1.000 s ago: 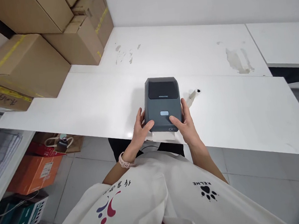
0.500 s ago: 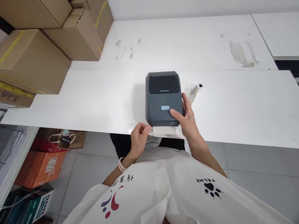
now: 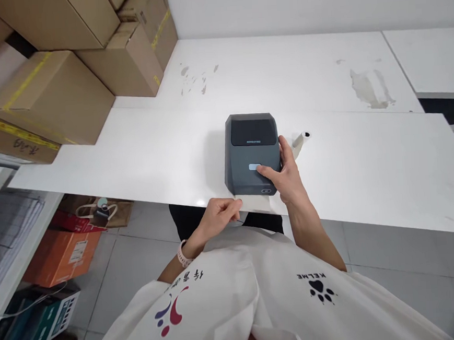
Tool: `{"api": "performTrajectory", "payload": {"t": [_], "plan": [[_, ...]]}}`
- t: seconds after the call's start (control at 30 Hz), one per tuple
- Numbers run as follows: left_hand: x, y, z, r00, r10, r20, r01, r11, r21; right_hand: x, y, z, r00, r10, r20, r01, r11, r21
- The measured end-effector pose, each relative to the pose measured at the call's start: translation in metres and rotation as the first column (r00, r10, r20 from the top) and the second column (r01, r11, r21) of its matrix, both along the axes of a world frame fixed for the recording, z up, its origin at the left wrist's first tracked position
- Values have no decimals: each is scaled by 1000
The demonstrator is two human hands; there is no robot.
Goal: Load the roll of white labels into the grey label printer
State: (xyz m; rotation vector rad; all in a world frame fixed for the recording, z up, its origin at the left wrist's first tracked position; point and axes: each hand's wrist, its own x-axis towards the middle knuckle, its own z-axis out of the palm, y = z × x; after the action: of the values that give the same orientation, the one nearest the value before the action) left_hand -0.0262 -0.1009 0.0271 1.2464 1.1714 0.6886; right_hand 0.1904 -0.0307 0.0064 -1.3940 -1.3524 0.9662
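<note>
A dark grey label printer (image 3: 255, 154) stands near the front edge of the white table. From its front side a strip of white label paper (image 3: 257, 203) sticks out over the table edge. My right hand (image 3: 288, 178) grips the printer's right side, its thumb resting on top at the edge of the light oblong button (image 3: 253, 166). Fingers curled, my left hand (image 3: 223, 213) is closed at the left end of the paper strip; the fingertips hide that part. Behind my right hand lies a small white paper roll (image 3: 301, 139) with a dark core.
Cardboard boxes (image 3: 54, 94) are stacked at the table's back left. The white table (image 3: 369, 174) has grey worn patches. Below on the left, a shelf (image 3: 27, 233) holds papers, and an orange box (image 3: 63, 256) sits by it on the floor.
My left hand has moved a little right and down along the paper strip. My right thumb has shifted onto the button's edge. The whole view has tilted slightly.
</note>
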Motion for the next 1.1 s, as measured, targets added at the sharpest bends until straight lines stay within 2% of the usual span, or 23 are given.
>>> {"api": "performTrajectory", "payload": {"t": [0.07,0.13,0.2,0.23,0.33,0.4,0.53,0.63,0.73,0.83,0.9,0.97,1.03,1.1], "plan": [[-4,2,1,986,165,-35,-159,978,134,1,4,0,996,37,83,-40,999,31],[-5,8,-2,937,347,-40,-323,905,277,3,7,-1,989,63,135,-70,997,44],[-3,15,-7,906,423,-30,-386,853,352,3,7,-1,989,63,137,-68,997,34],[0,18,-10,911,411,-24,-378,858,348,3,6,-1,990,56,132,-61,998,31],[10,23,-18,960,279,15,-274,933,233,2,-4,-4,990,51,134,-59,997,55],[14,23,-21,971,234,40,-238,954,185,4,-13,-8,987,50,155,-62,995,73],[12,23,-17,965,263,13,-259,940,221,14,-23,-13,984,56,167,-69,995,71],[8,30,-5,966,256,35,-255,925,282,22,-15,-7,990,115,84,-123,988,89],[7,49,10,966,228,119,-257,881,397,27,5,8,990,140,-10,-136,978,159],[10,80,14,963,234,132,-269,845,463,25,39,25,997,79,-15,-72,964,258],[13,99,8,959,279,42,-266,847,460,21,65,35,999,27,22,-32,952,304],[16,113,-3,947,298,-118,-230,889,396,16,92,43,998,-23,62,0,942,335],[19,121,-13,919,313,-240,-224,915,336,12,117,49,994,-61,93,23,931,363],[22,124,-20,893,339,-297,-252,922,295,13,140,52,991,-73,113,27,933,359]]}}
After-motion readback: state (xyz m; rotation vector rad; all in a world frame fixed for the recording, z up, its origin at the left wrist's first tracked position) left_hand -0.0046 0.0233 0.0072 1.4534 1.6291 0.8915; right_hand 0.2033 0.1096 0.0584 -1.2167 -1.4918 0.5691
